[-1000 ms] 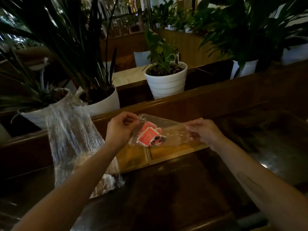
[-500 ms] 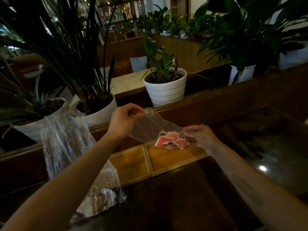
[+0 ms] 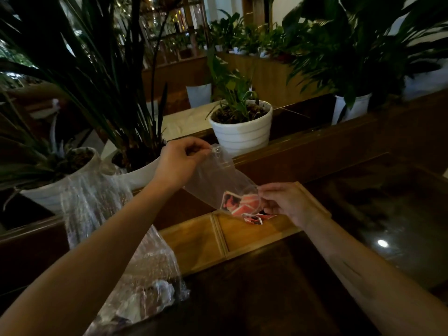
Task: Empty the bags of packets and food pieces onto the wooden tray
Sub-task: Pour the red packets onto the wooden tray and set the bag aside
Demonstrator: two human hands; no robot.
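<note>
Packets (image 3: pixel 244 204), red and white with print too blurred to read, crowd the low mouth of a small clear bag (image 3: pixel 218 180) tilted above the wooden tray (image 3: pixel 194 241); their count cannot be told. One more (image 3: pixel 254 218) lies in the tray's right compartment of two. Left hand (image 3: pixel 179 163) fingers pinch the bag's raised far corner; right hand (image 3: pixel 288 202) fingers pinch its mouth. A second, crinkled bag (image 3: pixel 135 263) stands near left on the dark surface (image 3: pixel 266 299).

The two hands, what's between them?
In the head view, a clear bag slants from the left hand down to the right hand, with red packets at its low end.
</note>
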